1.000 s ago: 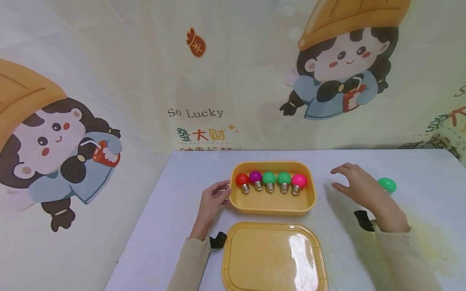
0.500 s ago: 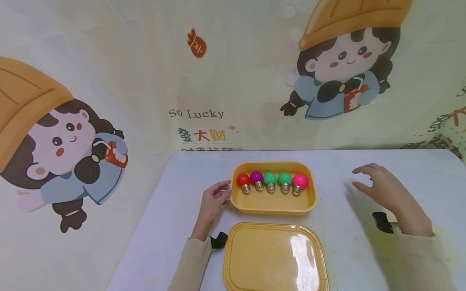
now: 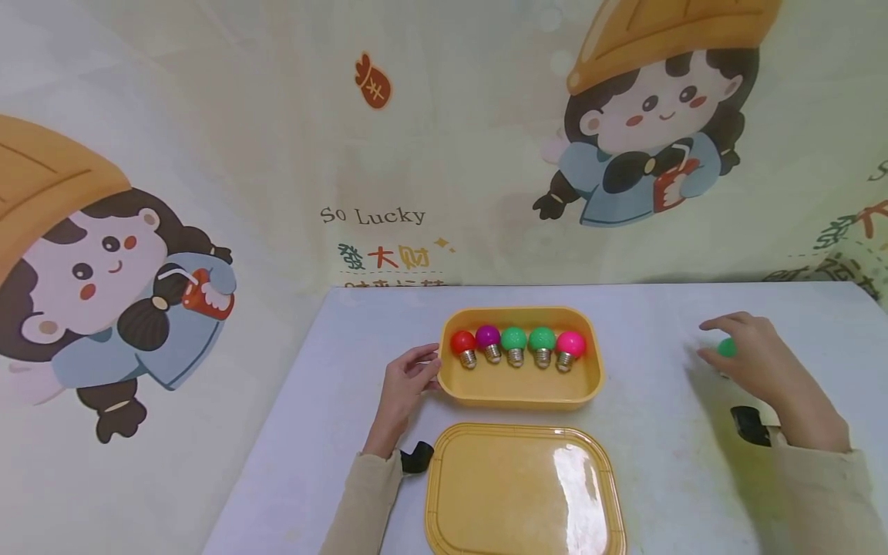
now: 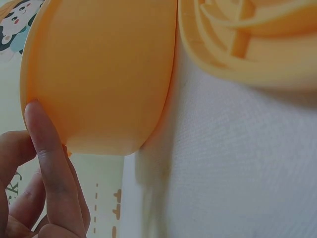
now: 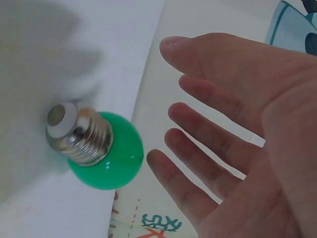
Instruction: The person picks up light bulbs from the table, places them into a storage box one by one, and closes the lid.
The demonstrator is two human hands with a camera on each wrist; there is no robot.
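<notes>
A yellow box point(image 3: 520, 391) holds a row of small screw-base bulbs: a red bulb point(image 3: 462, 343), a purple bulb point(image 3: 488, 339), two green ones and a pink bulb point(image 3: 572, 344). My left hand point(image 3: 408, 385) touches the box's left end; in the left wrist view a fingertip lies on the outer wall below the rim. Over the right side of the table, my right hand point(image 3: 766, 370) has thumb and fingers spread apart. Beside them is a loose green bulb point(image 5: 116, 158), partly hidden in the head view. The right wrist view shows its metal base, with nothing gripped.
A yellow lid point(image 3: 513, 493) lies on the white table point(image 3: 666, 493), just in front of the box. Behind the table hangs a printed cloth point(image 3: 486, 139) with cartoon figures.
My right hand has moved right, away from the box, and now has the loose green bulb between thumb and fingers in the head view. The left hand stays at the box.
</notes>
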